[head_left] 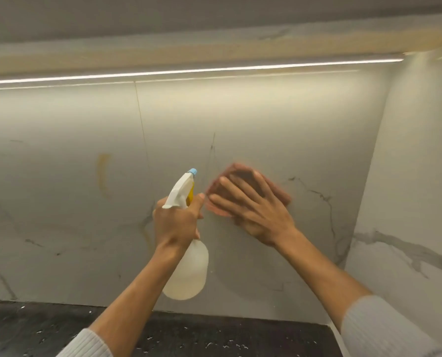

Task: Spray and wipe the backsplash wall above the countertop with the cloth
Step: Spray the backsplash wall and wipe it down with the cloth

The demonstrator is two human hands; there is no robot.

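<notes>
Backsplash wall (240, 119): pale marble-look panels with grey veins and a vertical seam left of centre; a yellowish curved streak (103, 176) on the left panel, well apart from both hands

Light strip (189, 71): lit, running along the top of the wall under the cabinet edge

Surface (214, 333): dark, speckled with white, meeting the foot of the wall

Spray bottle (186, 269): translucent white body, white trigger head, blue nozzle tip pointing up toward the wall; held off the surface, just left of the cloth

Left hand (175, 222): closed around the neck of the spray bottle, one finger out by the trigger

Cloth (279, 194): reddish pink, blurred, flat against the wall at mid height, right of the seam

Right hand (256, 207): fingers spread, palm pressing the cloth to the wall

Sleeves (379, 328): light grey ribbed knit, on both forearms
</notes>
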